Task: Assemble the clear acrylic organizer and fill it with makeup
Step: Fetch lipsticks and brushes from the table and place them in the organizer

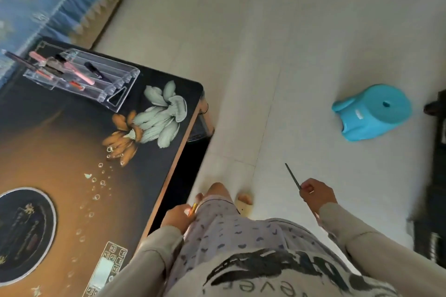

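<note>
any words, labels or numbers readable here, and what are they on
"eve": small letters on the shirt, partly cut off; the big black lettering above is unreadable.
Table control panel: too blurred.
Round gold emblem: too blurred.
Blue stool label: too small.

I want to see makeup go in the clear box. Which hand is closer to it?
Left. The left hand, gripping a gold tube, is beside the table that the box stands on. The right hand, pinching a thin pencil, is farther off over the floor.
</note>
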Demonstrator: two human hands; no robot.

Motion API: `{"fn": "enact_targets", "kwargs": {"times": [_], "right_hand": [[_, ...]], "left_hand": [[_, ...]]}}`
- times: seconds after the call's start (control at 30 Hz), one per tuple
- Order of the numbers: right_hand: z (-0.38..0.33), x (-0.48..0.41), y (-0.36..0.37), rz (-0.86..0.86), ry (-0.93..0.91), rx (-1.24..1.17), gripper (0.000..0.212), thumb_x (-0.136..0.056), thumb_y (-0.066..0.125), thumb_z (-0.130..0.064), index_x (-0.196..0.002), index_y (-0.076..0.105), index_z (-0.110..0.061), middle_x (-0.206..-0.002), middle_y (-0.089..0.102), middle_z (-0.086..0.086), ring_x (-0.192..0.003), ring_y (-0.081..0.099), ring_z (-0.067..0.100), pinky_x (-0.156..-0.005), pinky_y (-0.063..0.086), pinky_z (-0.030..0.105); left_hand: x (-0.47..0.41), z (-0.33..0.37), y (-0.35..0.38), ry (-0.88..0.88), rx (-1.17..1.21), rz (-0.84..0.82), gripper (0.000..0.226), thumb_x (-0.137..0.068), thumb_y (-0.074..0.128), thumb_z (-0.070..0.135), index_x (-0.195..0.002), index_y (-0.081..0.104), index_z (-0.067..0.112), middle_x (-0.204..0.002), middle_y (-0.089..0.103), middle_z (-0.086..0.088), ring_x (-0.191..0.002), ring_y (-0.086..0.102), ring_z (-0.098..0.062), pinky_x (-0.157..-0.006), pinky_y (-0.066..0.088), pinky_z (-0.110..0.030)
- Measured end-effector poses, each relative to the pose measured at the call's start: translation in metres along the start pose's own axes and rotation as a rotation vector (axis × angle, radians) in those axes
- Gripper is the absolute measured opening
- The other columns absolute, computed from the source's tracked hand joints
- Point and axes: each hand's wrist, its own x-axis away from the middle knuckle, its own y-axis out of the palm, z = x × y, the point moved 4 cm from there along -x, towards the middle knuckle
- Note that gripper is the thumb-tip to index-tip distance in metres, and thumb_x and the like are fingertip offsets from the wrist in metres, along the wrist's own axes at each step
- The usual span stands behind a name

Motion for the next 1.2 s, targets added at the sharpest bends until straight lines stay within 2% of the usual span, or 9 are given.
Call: {"fn": "enact_targets", "kwargs": {"times": [0.17, 0.27, 0.47, 0.63, 0.8, 0.87, 0.97, 1.1, 1.2], "right_hand": [[-0.002, -0.031, -0.017, -0.026, 0.063, -0.002, 0.011, -0.082, 0.057, 0.001, -0.081, 0.058, -0.010, -0.082, 0.057, 0.010, -0.080, 0.052, 0.022, -0.076, 0.042, 0.029], [-0.011, -0.053, -0.026, -0.050, 0.084, 0.050, 0.015, -0.084, 0.057, -0.003, -0.096, 0.065, -0.003, -0.092, 0.065, 0.015, -0.085, 0.055, 0.025, -0.076, 0.041, 0.026], [-0.052, -0.105, -0.066, -0.071, 0.160, 0.152, 0.023, -0.087, 0.053, -0.007, -0.107, 0.063, -0.004, -0.113, 0.066, 0.015, -0.108, 0.058, 0.029, -0.090, 0.044, 0.028], [-0.085, -0.142, -0.094, -0.056, 0.247, 0.135, 0.023, -0.087, 0.054, -0.008, -0.107, 0.064, -0.002, -0.115, 0.065, 0.018, -0.111, 0.057, 0.032, -0.092, 0.042, 0.027], [-0.127, -0.188, -0.111, -0.089, 0.263, 0.199, 0.022, -0.089, 0.049, -0.014, -0.105, 0.064, -0.010, -0.118, 0.065, 0.012, -0.111, 0.057, 0.026, -0.083, 0.039, 0.021], [-0.149, -0.213, -0.121, -0.113, 0.253, 0.240, 0.023, -0.089, 0.050, -0.015, -0.108, 0.063, -0.010, -0.119, 0.064, 0.011, -0.112, 0.057, 0.026, -0.091, 0.042, 0.024], [-0.187, -0.255, -0.136, -0.153, 0.158, 0.320, 0.025, -0.089, 0.051, -0.017, -0.110, 0.062, -0.009, -0.117, 0.066, 0.009, -0.109, 0.060, 0.024, -0.093, 0.042, 0.025], [-0.248, -0.322, -0.168, -0.183, 0.045, 0.377, 0.024, -0.087, 0.052, -0.012, -0.107, 0.063, -0.006, -0.109, 0.069, 0.013, -0.102, 0.063, 0.028, -0.088, 0.043, 0.027], [-0.302, -0.365, -0.192, -0.185, -0.056, 0.407, 0.022, -0.085, 0.056, -0.009, -0.104, 0.064, -0.002, -0.108, 0.069, 0.018, -0.103, 0.063, 0.032, -0.089, 0.044, 0.029]], "left_hand": [[-0.035, 0.054, -0.035, 0.037, -0.099, -0.014, 0.015, -0.090, 0.046, 0.023, -0.080, 0.051, 0.015, -0.077, 0.055, -0.004, -0.080, 0.057, -0.026, -0.064, 0.035, -0.026], [-0.060, 0.088, -0.063, 0.060, -0.104, 0.000, 0.017, -0.089, 0.047, 0.020, -0.073, 0.050, 0.015, -0.063, 0.047, 0.002, -0.067, 0.048, -0.018, -0.055, 0.031, -0.024], [-0.107, 0.166, -0.139, 0.132, -0.098, 0.014, 0.027, -0.090, 0.048, 0.023, -0.063, 0.044, 0.020, -0.075, 0.058, -0.002, -0.079, 0.057, -0.023, -0.067, 0.038, -0.025], [-0.132, 0.235, -0.210, 0.168, -0.241, 0.077, 0.025, -0.090, 0.041, 0.016, -0.095, 0.062, 0.005, -0.109, 0.067, -0.019, -0.103, 0.062, -0.032, -0.081, 0.044, -0.031], [-0.153, 0.283, -0.258, 0.164, -0.133, 0.110, 0.018, -0.089, 0.041, 0.014, -0.082, 0.057, 0.010, -0.090, 0.064, -0.016, -0.092, 0.062, -0.031, -0.081, 0.047, -0.032], [-0.161, 0.291, -0.267, 0.145, -0.051, 0.126, 0.014, -0.089, 0.045, 0.016, -0.083, 0.057, 0.012, -0.097, 0.066, -0.017, -0.085, 0.059, -0.029, -0.076, 0.045, -0.030], [-0.174, 0.300, -0.277, 0.076, 0.026, 0.113, 0.022, -0.091, 0.044, 0.017, -0.096, 0.063, 0.007, -0.105, 0.066, -0.018, -0.102, 0.061, -0.032, -0.084, 0.046, -0.033], [-0.184, 0.297, -0.280, -0.103, 0.127, 0.067, 0.029, -0.094, 0.037, 0.031, -0.080, 0.061, 0.020, -0.087, 0.066, -0.006, -0.102, 0.059, -0.028, -0.081, 0.042, -0.030], [-0.186, 0.290, -0.276, -0.261, 0.243, 0.068, 0.031, -0.093, 0.041, 0.032, -0.105, 0.059, 0.011, -0.116, 0.066, -0.013, -0.111, 0.060, -0.029, -0.091, 0.045, -0.029]]}}
